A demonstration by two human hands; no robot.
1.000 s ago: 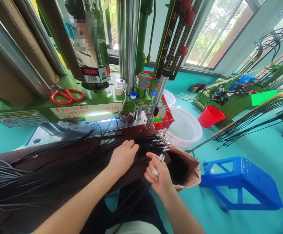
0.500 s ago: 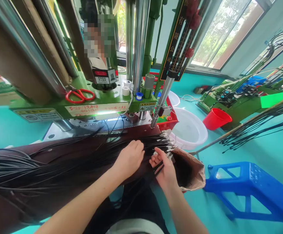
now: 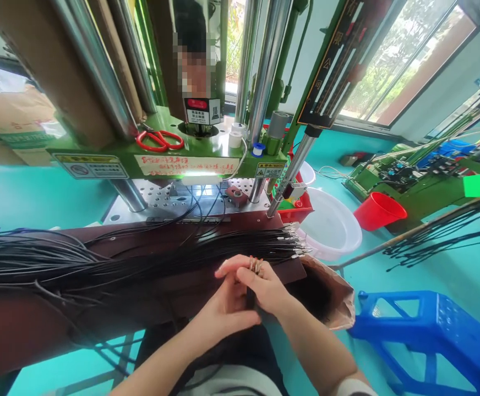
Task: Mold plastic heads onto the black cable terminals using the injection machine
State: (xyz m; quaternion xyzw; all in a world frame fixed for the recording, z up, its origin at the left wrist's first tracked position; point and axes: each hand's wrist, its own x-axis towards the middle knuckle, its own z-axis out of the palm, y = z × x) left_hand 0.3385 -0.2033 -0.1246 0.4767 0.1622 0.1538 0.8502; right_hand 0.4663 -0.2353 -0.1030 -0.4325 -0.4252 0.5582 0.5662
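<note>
Cable bundle [image 3: 257, 267], metal ends uppermost, is gripped by the closed fingers of the right hand [image 3: 268, 289]. Left hand [image 3: 225, 311], adjacent at 8 o'clock, is partly open, thumb extended. Black cables [image 3: 190, 250] lie on the surface [image 3: 17, 335] at 10 o'clock; paper bag [image 3: 345, 308], 3 o'clock.

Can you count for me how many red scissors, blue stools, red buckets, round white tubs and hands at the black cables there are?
Red scissors: 1
Blue stool: 1
Red bucket: 1
Round white tubs: 2, one mostly hidden
Hands: 2, left hand and right hand
Total: 7
</note>
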